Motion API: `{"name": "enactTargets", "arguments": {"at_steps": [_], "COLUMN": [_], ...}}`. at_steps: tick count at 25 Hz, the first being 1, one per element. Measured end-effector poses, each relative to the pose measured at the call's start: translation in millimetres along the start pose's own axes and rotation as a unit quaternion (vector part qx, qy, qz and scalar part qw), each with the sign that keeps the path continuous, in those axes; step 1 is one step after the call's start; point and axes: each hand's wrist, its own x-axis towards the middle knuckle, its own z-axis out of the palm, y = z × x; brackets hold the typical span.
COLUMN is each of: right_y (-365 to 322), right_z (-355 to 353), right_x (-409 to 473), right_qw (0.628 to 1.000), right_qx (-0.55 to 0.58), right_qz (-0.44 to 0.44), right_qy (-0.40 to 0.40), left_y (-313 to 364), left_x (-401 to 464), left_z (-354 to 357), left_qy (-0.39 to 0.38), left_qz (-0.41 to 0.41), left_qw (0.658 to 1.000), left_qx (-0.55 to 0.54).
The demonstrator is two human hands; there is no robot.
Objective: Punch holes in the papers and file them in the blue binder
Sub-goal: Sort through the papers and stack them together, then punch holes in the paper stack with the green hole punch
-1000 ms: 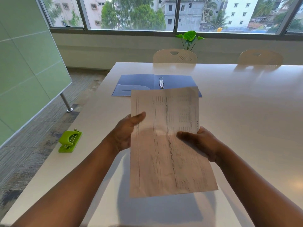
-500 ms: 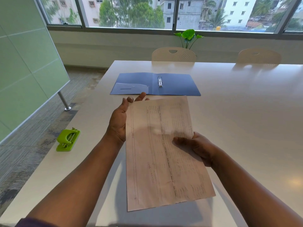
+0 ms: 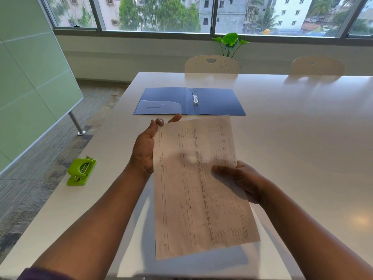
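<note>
I hold a stack of printed papers (image 3: 191, 199) lengthwise above the white table (image 3: 302, 128). My right hand (image 3: 244, 178) grips their right edge with the thumb on top. My left hand (image 3: 144, 150) lies flat against the left edge, fingers stretched out past the top left corner, not pinching. The blue binder (image 3: 218, 102) lies open just beyond the papers, its metal rings (image 3: 195, 98) shut in the middle. A green hole punch (image 3: 81, 170) sits near the table's left edge, left of my left forearm.
Two beige chairs (image 3: 212, 64) (image 3: 316, 65) stand at the table's far side, with a green plant (image 3: 230, 41) behind them under the windows. A green glass board (image 3: 30, 77) on a metal leg stands left of the table.
The papers have dropped lower and tilted flatter, uncovering the binder. My left hand let go its thumb grip and slid up along the left edge with fingers straightened.
</note>
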Motion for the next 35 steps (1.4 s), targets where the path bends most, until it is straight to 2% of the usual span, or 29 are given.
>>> {"name": "enactTargets", "arguments": {"at_steps": [4, 13, 15, 17, 19, 22, 24, 32, 33, 35], "right_y": [1, -1, -2, -3, -5, -7, -7, 2, 4, 4], "right_z": [0, 9, 10, 9, 7, 5, 5, 24, 26, 31], "right_x": [2, -4, -5, -5, -5, -1, 3, 24, 28, 35], "right_qw": [1.0, 1.0, 0.999, 0.997, 0.991, 0.986, 0.984, 0.989, 0.989, 0.989], "right_qx": [-0.011, 0.014, 0.003, -0.049, -0.1, -0.094, -0.098, -0.1, -0.09, -0.079], "right_qz": [-0.001, -0.02, -0.034, -0.047, -0.052, -0.06, -0.057, -0.027, -0.02, -0.01], "right_qy": [0.019, -0.005, 0.004, 0.035, 0.076, 0.128, 0.138, 0.11, 0.112, 0.122], "left_y": [0, -1, -1, -1, -7, -20, -26, -14, -12, -5], "left_x": [0, -1, 1, 3, 0, -18, -26, -38, -40, -44], "left_z": [2, -2, -6, -13, -20, -30, -38, -53, -56, -64], "left_qy": [-0.002, -0.01, 0.023, 0.097, 0.122, 0.104, 0.103, 0.261, 0.275, 0.292], "left_qz": [-0.001, 0.003, 0.003, -0.007, -0.049, -0.155, -0.181, -0.109, -0.083, -0.009], "left_qw": [1.0, 1.0, 1.0, 0.99, 0.974, 0.942, 0.921, 0.842, 0.821, 0.74], "left_qx": [-0.027, -0.022, 0.003, 0.101, 0.187, 0.28, 0.328, 0.46, 0.494, 0.606]}}
